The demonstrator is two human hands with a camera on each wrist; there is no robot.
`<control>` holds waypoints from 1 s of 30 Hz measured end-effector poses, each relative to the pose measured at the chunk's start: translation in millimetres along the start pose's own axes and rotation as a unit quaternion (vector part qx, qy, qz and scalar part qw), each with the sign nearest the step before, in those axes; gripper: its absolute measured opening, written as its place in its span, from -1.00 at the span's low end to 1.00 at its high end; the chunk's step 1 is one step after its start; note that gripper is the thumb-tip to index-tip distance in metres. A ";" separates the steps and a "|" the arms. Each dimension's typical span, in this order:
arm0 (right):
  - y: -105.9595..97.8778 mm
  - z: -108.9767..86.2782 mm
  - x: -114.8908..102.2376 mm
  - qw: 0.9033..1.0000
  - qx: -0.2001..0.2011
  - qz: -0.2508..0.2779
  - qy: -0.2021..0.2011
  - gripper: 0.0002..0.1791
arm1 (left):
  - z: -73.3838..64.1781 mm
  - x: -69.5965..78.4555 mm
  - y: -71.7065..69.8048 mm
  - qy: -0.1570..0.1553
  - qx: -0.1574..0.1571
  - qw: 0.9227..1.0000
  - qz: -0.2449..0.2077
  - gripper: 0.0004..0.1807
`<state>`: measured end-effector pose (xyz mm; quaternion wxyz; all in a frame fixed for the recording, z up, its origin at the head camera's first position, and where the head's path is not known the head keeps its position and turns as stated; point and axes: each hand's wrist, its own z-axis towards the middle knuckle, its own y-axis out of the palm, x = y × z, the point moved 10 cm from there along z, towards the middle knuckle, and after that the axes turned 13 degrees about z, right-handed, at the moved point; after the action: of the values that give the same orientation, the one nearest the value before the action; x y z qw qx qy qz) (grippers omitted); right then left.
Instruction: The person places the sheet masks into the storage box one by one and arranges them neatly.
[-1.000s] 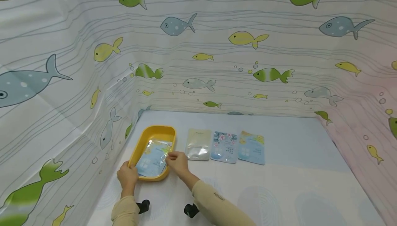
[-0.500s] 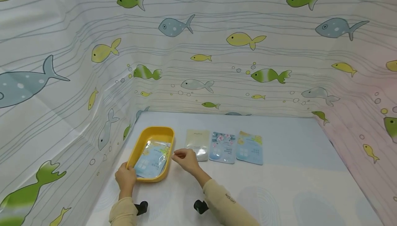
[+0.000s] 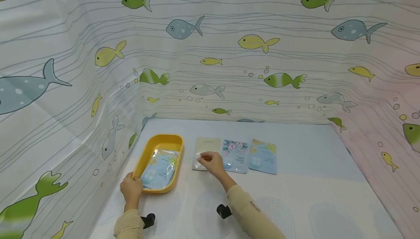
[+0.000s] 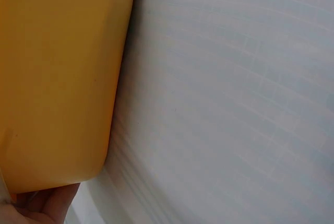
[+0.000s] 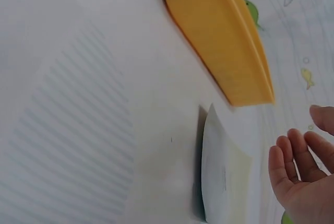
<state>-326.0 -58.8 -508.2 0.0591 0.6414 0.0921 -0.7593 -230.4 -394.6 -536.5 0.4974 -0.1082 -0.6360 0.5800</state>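
Observation:
My left hand (image 3: pixel 131 188) grips the near-left rim of a yellow tray (image 3: pixel 166 142). In the left wrist view its fingers (image 4: pixel 60 203) curl at the tray's outer wall (image 4: pixel 62 78). Glossy blue sheet-mask packets (image 3: pixel 159 168) lie inside; the number stacked is hidden. My right hand (image 3: pixel 212 163) is over the beige packet (image 3: pixel 207 143) and partly covers it. The right wrist view shows that hand's fingers (image 5: pixel 297 153) loosely bent, holding nothing, apart from the packet (image 5: pixel 216 172). A floral packet (image 3: pixel 236 153) and a blue-yellow packet (image 3: pixel 262 157) lie to its right.
The packets lie in a row on a pale table (image 3: pixel 305 158) with printed faint ovals. A fish-print curtain (image 3: pixel 229 74) closes the back and both sides. Dark stubs (image 3: pixel 224 211) stick out near both wrists.
My right hand has moved from the tray's right rim rightward to above the beige packet, its fingers away from the tray. My left hand stays on the rim.

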 end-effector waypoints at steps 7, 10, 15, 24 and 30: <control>-19.3 0.9 8.4 1.000 0.022 0.000 0.009 -0.71 | 0.8 -1.5 1.0 -0.002 -0.002 1.000 0.004 -0.66; -26.5 0.7 11.5 1.000 0.026 -0.002 0.014 -0.72 | 1.1 -2.0 2.2 -0.005 -0.004 1.000 0.005 -0.66; -44.2 -0.7 19.2 0.999 0.040 -0.014 0.028 -0.71 | 0.7 -2.1 3.0 -0.012 -0.008 1.000 0.005 -0.65; -94.2 -5.2 37.5 0.994 0.096 -0.034 0.045 -0.72 | 2.1 3.9 -0.6 0.008 -0.007 1.000 0.009 -0.66; -120.5 -10.1 40.4 0.991 0.121 -0.038 0.043 -0.72 | 1.5 -1.0 4.7 -0.012 -0.033 0.999 0.008 -0.64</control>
<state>-348.1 62.1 -541.9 -0.0525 0.6719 0.0263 -0.7383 -233.1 -394.8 -540.7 0.4811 -0.1224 -0.6596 0.5643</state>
